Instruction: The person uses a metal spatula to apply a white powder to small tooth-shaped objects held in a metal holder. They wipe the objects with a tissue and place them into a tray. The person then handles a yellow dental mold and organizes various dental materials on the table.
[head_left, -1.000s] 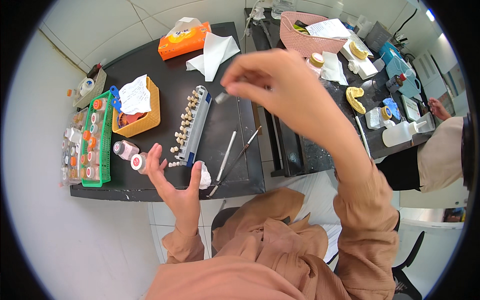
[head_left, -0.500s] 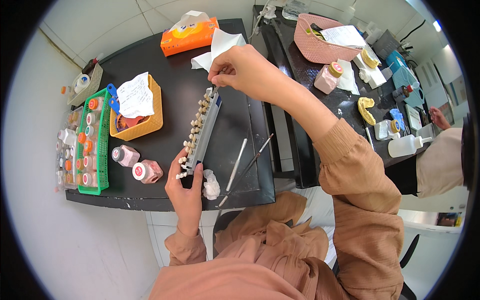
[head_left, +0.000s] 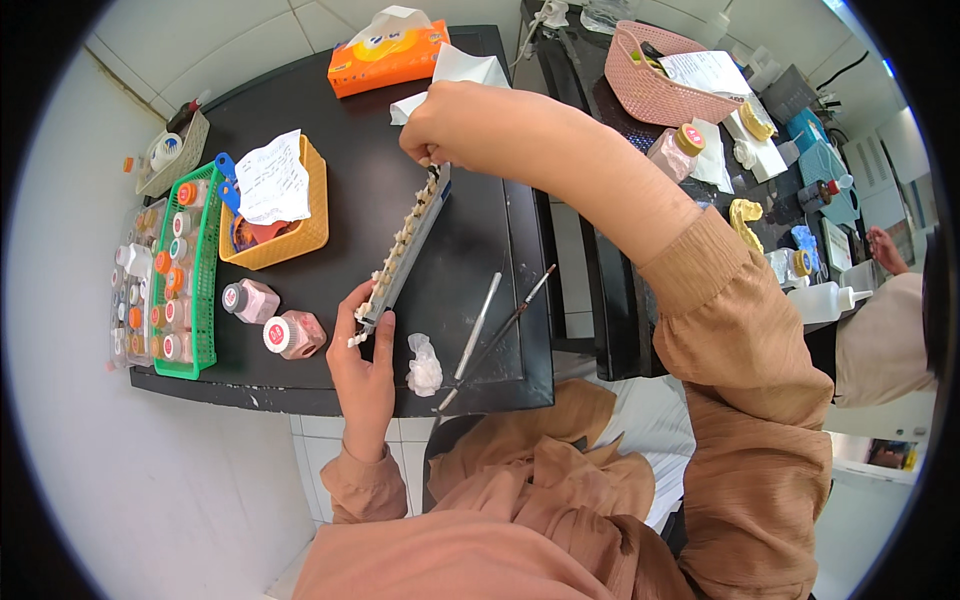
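Note:
A long grey holder with a row of small tooth-shaped tabs (head_left: 408, 243) lies slantwise on the black table (head_left: 470, 250). My left hand (head_left: 364, 362) grips its near end between thumb and fingers. My right hand (head_left: 452, 122) reaches across to its far end, fingertips pinched on a tab at the top of the row. Two thin brushes (head_left: 495, 325) and a small white wad (head_left: 424, 366) lie just right of my left hand.
Two pink jars (head_left: 274, 320) stand left of the holder, beside a green basket of small bottles (head_left: 182, 275) and a yellow basket holding paper (head_left: 278, 200). An orange tissue box (head_left: 388, 52) sits at the far edge. A pink basket (head_left: 662, 82) and another person's hand (head_left: 882, 250) are on the right.
My right hand came down from mid-air to the far end of the holder. My left hand shifted from beside the jars to grip the holder's near end.

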